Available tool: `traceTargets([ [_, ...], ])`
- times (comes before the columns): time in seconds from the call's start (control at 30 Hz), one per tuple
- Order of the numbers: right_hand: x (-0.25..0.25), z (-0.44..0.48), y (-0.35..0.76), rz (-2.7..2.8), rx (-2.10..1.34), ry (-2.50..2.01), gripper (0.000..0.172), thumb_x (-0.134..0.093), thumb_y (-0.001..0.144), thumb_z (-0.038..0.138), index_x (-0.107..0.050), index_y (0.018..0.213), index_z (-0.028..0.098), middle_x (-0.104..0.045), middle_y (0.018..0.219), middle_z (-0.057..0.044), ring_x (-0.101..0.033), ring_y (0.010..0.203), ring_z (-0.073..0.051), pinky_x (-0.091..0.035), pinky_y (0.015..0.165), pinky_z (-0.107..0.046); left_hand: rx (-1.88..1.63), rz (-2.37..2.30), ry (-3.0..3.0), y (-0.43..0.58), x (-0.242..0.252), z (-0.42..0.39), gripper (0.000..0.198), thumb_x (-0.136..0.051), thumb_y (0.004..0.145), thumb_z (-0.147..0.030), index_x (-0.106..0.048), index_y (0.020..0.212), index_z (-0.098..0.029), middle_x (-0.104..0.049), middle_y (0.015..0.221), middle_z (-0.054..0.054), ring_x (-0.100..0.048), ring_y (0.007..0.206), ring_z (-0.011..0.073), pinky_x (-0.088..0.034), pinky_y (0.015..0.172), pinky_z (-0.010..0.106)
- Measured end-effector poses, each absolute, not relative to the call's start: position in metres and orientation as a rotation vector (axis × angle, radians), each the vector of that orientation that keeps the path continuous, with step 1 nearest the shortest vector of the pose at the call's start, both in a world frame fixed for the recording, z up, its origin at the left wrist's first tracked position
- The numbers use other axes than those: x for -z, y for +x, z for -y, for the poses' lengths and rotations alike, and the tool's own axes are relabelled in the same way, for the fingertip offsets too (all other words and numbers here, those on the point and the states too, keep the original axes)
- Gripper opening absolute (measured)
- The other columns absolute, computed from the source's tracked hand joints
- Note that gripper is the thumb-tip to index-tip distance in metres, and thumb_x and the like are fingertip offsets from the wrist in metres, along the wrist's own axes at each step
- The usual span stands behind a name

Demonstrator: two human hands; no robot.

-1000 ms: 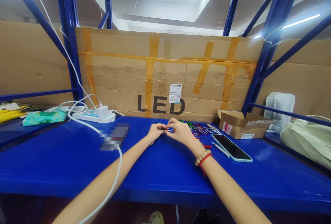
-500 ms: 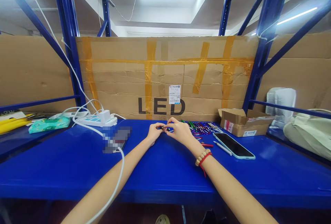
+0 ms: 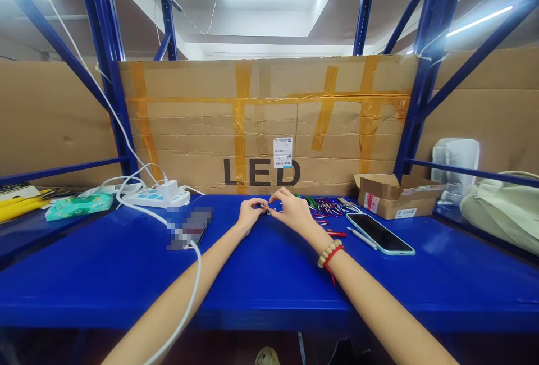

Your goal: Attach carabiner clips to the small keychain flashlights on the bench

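My left hand (image 3: pixel 249 214) is closed, its thumb and fingertips pinching a small dark metallic piece (image 3: pixel 263 205) just above the blue table. Facing it, my right hand (image 3: pixel 290 209) has thumb and index finger brought together at the same spot, and a tiny shiny bit (image 3: pixel 269 211) shows by its fingertips. The exact kind of these pieces is too small to tell. Behind and beside my right hand lies a pile of slim shiny pieces (image 3: pixel 330 206) in red, purple, green and silver, partly hidden by the hand. A red stick-like piece (image 3: pixel 337 234) lies near the wrist.
A phone (image 3: pixel 379 233) and a white pen (image 3: pixel 362 238) lie to the right, before an open cardboard box (image 3: pixel 398 196). At left are a power strip (image 3: pixel 145 199), a partly blurred dark device (image 3: pixel 197 224) and a white cable (image 3: pixel 194 292) crossing over my left forearm.
The fingertips of my right hand have drawn slightly apart from my left hand's, and the small piece between shows more. The view has shifted a little.
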State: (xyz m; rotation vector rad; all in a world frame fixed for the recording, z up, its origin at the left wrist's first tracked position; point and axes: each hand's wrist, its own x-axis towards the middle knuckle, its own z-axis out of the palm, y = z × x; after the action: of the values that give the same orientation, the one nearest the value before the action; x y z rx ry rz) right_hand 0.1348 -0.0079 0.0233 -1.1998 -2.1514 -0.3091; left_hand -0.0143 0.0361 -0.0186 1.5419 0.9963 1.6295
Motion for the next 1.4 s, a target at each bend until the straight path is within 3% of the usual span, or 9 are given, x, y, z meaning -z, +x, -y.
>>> traceTargets([
  [0.2,-0.021,0.007,0.135,2.181,0.309,-1.154,0.017,-0.057,0.079,0.03,-0.061,0.094,0.026,-0.059,0.097,0.002,-0.06,0.077,-0.011,-0.034,0.053,-0.02,-1.633,-0.994,1.539,-0.015,0.02,-0.038,0.009,-0.068,0.049,-0.018,-0.061,0.053,-0.015,-0.062,0.062,0.001,-0.056,0.068,0.0143,-0.045,0.068,0.027],
  [0.43,-0.022,0.009,0.133,2.169,0.273,-1.098,0.015,-0.055,0.08,0.029,-0.062,0.093,0.026,-0.062,0.097,0.002,-0.061,0.075,-0.01,-0.033,0.052,-0.019,-1.544,-1.15,1.871,-0.02,0.019,-0.039,0.014,-0.059,0.058,-0.007,-0.069,0.064,-0.016,-0.065,0.073,0.003,-0.057,0.074,0.0158,-0.043,0.073,0.028],
  [0.6,-0.023,0.005,0.139,2.023,0.198,-1.171,0.018,-0.052,0.082,0.033,-0.064,0.093,0.025,-0.064,0.095,0.002,-0.059,0.068,-0.009,-0.037,0.056,-0.02,-0.946,-1.412,2.794,-0.032,0.006,-0.027,0.039,-0.045,0.069,0.002,-0.073,0.077,-0.025,-0.063,0.089,0.004,-0.05,0.086,0.0174,-0.036,0.078,0.031],
  [0.77,-0.018,-0.001,0.146,2.104,0.167,-1.294,0.014,-0.055,0.08,0.026,-0.065,0.089,0.024,-0.065,0.094,0.0,-0.062,0.082,-0.014,-0.04,0.062,-0.022,-0.563,-1.488,3.068,-0.032,0.003,-0.022,0.039,-0.046,0.077,-0.002,-0.072,0.09,-0.027,-0.059,0.099,0.006,-0.047,0.092,0.0192,-0.032,0.076,0.031],
  [1.1,-0.009,-0.005,0.144,2.31,0.097,-1.302,0.022,-0.053,0.083,0.023,-0.066,0.101,0.025,-0.064,0.103,-0.002,-0.061,0.092,-0.015,-0.044,0.072,-0.023,-0.588,-1.677,3.046,-0.031,0.001,-0.017,0.044,-0.042,0.076,0.001,-0.069,0.099,-0.026,-0.055,0.111,0.007,-0.045,0.103,0.0223,-0.032,0.082,0.034],
  [1.23,-0.005,-0.008,0.145,2.422,0.127,-1.312,0.026,-0.055,0.084,0.03,-0.065,0.106,0.024,-0.062,0.106,-0.004,-0.061,0.093,-0.017,-0.044,0.077,-0.024,-0.768,-1.784,2.844,-0.03,0.004,-0.018,0.043,-0.037,0.08,-0.001,-0.068,0.098,-0.025,-0.057,0.104,0.006,-0.046,0.098,0.0202,-0.034,0.08,0.034],
  [1.4,-0.002,-0.012,0.144,2.462,0.061,-1.365,0.02,-0.054,0.085,0.025,-0.068,0.099,0.025,-0.064,0.1,-0.003,-0.06,0.094,-0.016,-0.044,0.077,-0.023,-0.864,-1.781,2.746,-0.03,0.007,-0.021,0.032,-0.04,0.082,-0.008,-0.066,0.093,-0.022,-0.058,0.099,0.005,-0.046,0.095,0.0202,-0.035,0.08,0.034],
])
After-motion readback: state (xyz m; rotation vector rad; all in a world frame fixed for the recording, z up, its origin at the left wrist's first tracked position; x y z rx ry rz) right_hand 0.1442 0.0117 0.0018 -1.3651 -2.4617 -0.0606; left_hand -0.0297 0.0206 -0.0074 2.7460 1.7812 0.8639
